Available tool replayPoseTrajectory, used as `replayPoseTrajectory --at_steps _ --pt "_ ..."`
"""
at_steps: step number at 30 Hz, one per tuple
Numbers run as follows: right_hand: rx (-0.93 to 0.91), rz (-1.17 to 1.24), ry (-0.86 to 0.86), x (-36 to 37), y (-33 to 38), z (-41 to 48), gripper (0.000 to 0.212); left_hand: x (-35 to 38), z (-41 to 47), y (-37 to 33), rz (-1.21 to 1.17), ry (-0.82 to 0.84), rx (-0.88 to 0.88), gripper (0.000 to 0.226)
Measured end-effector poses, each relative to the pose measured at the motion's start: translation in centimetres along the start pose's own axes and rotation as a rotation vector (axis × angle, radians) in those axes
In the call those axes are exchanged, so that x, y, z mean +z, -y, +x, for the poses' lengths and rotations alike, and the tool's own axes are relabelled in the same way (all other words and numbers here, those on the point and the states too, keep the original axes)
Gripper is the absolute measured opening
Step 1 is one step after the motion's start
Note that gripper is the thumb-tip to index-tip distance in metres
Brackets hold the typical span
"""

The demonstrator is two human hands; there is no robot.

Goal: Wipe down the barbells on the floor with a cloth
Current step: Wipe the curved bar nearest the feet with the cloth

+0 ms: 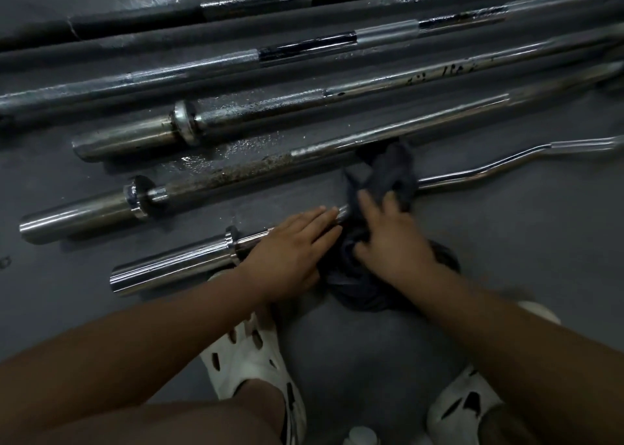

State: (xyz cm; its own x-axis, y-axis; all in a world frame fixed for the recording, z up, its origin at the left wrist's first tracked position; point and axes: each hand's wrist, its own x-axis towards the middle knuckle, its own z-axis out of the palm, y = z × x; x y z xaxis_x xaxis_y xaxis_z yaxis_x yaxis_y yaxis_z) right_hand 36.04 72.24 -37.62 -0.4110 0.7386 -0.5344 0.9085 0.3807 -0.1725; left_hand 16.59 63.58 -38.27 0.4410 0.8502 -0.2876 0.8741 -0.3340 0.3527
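Several steel barbells lie side by side on the dark floor. Nearest me is a chrome curl bar (175, 270) with a bent shaft running up to the right. A dark cloth (388, 178) is draped over its shaft, bunched on both sides. My left hand (290, 255) lies flat on the shaft just right of the collar, fingers straight. My right hand (391, 238) presses on the cloth over the bar, fingers bent into the fabric. A rusty barbell (236, 173) sits just beyond it.
More barbells (270, 107) fill the floor toward the top of the view, with wet patches between them. My feet in white clogs (253, 360) stand close under the near bar. A pale object (359, 436) pokes in at the bottom edge.
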Motion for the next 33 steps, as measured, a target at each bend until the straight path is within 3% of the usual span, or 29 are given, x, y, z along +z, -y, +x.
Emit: replayPoseTrajectory --at_steps 3,7,9,12,14,18,20,23,28,33 --pt "-0.213 -0.029 0.032 0.0 -0.8 -0.5 0.089 -0.1 0.3 0.8 -0.027 -0.014 0.065 0.067" --pt "0.14 0.04 -0.141 -2.1 -7.5 2.0 0.079 0.0 0.6 1.4 -0.032 -0.03 0.101 0.068" --pt "0.195 0.171 -0.111 -1.8 -4.9 1.7 0.08 0.0 1.4 1.2 -0.025 -0.033 0.1 0.07" --pt "-0.093 0.161 -0.009 0.2 0.1 -0.5 0.083 -0.1 2.3 0.4 -0.029 -0.014 0.053 0.078" --pt "-0.14 0.082 -0.008 -0.1 -1.7 -0.6 0.082 0.3 2.3 0.0 -0.044 -0.022 0.029 0.08" --pt "0.277 0.121 -0.1 -1.7 -5.8 1.4 0.083 0.8 1.9 -0.2 -0.085 -0.019 -0.017 0.088" --pt "0.178 0.184 -0.085 -1.0 -1.7 0.9 0.077 0.8 2.0 -0.3 -0.092 -0.002 -0.026 0.091" --pt "-0.106 0.139 0.051 0.1 0.6 0.0 0.088 0.5 1.8 -0.2 -0.097 0.022 -0.019 0.092" --pt "0.227 0.036 -0.057 -0.9 -6.1 1.8 0.097 0.8 1.6 0.2 -0.114 0.012 -0.002 0.1" --pt "0.184 -0.051 -0.069 -0.1 -3.5 0.7 0.088 0.4 1.5 0.1 -0.106 0.025 -0.005 0.097"
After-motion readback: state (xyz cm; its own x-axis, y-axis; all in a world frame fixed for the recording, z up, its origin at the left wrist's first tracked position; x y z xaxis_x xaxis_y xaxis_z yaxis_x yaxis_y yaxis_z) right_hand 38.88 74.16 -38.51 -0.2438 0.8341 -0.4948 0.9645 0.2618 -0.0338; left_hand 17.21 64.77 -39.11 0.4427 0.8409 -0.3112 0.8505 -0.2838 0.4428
